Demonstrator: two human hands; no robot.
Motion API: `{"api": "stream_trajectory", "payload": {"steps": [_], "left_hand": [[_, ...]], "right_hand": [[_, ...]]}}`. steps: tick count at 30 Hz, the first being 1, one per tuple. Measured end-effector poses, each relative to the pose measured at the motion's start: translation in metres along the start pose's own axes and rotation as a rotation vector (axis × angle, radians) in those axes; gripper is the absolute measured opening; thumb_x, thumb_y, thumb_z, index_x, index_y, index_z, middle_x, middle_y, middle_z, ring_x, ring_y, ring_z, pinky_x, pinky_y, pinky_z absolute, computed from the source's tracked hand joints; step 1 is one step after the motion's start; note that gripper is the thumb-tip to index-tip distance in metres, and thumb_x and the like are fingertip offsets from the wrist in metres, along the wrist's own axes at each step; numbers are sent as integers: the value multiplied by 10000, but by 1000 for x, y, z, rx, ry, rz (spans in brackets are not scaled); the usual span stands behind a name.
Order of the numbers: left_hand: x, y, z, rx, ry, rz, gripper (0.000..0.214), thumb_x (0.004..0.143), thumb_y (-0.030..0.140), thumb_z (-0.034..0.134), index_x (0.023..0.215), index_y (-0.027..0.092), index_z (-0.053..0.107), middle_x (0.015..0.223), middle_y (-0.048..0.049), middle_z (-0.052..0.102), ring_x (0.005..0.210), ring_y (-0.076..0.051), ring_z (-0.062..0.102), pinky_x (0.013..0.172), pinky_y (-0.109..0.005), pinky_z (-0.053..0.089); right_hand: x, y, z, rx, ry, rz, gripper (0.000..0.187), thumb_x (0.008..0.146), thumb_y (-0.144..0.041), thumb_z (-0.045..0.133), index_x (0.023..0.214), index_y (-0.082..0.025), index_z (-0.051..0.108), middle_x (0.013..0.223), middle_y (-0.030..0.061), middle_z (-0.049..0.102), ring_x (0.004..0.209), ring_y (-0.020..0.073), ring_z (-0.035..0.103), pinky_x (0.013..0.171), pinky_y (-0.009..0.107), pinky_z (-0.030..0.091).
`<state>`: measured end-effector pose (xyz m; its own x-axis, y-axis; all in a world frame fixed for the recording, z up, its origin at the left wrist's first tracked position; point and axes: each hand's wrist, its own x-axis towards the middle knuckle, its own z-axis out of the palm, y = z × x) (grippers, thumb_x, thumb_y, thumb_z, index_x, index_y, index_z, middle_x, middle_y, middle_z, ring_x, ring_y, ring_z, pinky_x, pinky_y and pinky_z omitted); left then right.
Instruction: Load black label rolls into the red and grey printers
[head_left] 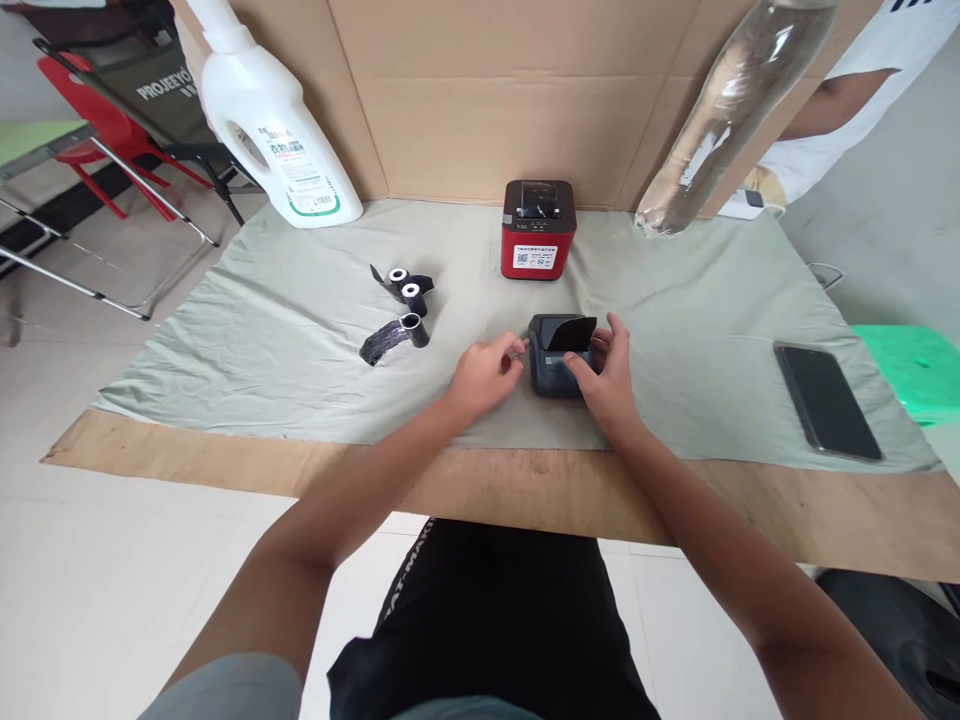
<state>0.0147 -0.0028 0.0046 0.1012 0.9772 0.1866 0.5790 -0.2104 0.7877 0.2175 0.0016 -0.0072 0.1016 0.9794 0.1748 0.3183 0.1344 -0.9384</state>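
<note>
Head view, single frame. Small dark printer (553,362) sits on the green cloth (262,340) covering the worktop (187,462), near the front edge, directly in front of the person and between both hands. Its long axis runs left to right. A black flap is up at its top: lid or paper, cannot tell. Right hand (609,385) is the closer one: its grip is wrapped on the printer's right end, fingers over the back, thumb at the front. Left hand (486,375) is half curled, grip not closed, fingertips just meeting the printer's left edge. Behind it: red printer (538,230), apart. Left of it: black rolls (403,305). Far right: phone (826,400). At the back: white jug (274,130), clear bottle (724,110).
</note>
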Motion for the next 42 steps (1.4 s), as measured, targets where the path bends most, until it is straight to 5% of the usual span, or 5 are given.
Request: {"api": "stream_trajectory", "payload": {"steps": [10,17,22,32,42], "left_hand": [[-2,2,2,641,-202,294,396,896,103,489,1253,153,653,800,-66,773,745,-252,727,867,-387,513],[-2,1,7,489,-28,181,242,895,122,528,1085,216,647,809,-22,796,637,-206,677,828,-356,529],[0,2,-7,254,121,150,234,852,68,551,1003,242,592,1148,-23,832,577,-148,616,748,-319,530],[-7,1,7,36,-36,514,239,860,19,478,970,225,532,1326,-103,772,697,-132,652,806,-310,533],[-4,-1,3,-45,-73,413,207,877,48,463,964,228,517,1277,-84,793,599,-91,590,686,-255,478]], "right_hand": [[1,-3,0,-65,41,-15,923,815,-446,689,1641,-217,348,1400,161,610,1277,321,620,1133,574,500],[7,2,-1,-21,116,-46,816,831,-395,664,1591,-241,409,1219,95,655,1169,267,654,1021,483,568],[6,-2,-5,14,166,-46,675,879,-394,619,1510,-200,480,1180,111,694,1055,251,696,941,450,584],[4,-7,-12,86,177,-126,540,1032,-545,402,1397,-197,595,1243,147,764,1211,279,705,1007,461,564],[34,9,-8,22,-177,-28,865,995,-805,260,1599,-234,499,1664,100,500,1570,288,430,1282,484,347]]}}
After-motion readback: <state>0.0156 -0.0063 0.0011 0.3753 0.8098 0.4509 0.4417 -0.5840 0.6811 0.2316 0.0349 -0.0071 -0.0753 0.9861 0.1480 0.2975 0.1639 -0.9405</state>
